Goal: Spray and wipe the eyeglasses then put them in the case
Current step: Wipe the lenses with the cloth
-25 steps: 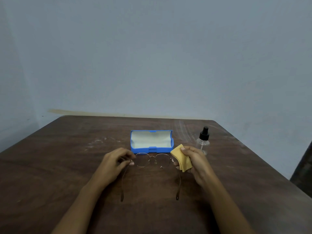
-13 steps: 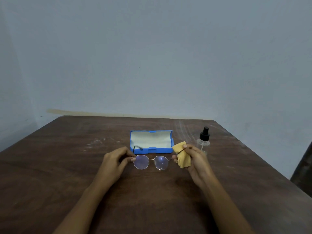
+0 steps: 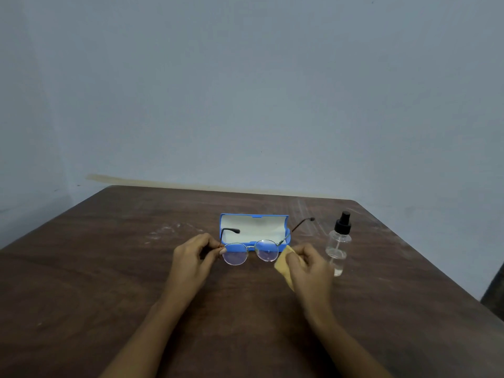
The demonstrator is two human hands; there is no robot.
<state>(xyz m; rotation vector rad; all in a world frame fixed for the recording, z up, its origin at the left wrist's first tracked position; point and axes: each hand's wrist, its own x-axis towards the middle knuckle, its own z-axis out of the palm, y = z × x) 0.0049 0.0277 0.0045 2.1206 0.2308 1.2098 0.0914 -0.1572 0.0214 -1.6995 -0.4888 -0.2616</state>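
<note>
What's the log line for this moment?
left hand: pinches glasses | right hand: holds cloth beside glasses | case: open | bottle: upright, right of case

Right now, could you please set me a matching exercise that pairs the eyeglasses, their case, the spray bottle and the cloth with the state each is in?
Things
1. eyeglasses
2. blue glasses case
3. spray bottle
4. yellow cloth

States
A. stands upright on the table, untouched
B. gripped in the right hand
C. lies open, light lining showing
D. pinched at one end of the frame by the left hand

Pairs: 1-D, 2-C, 3-A, 4-B
</note>
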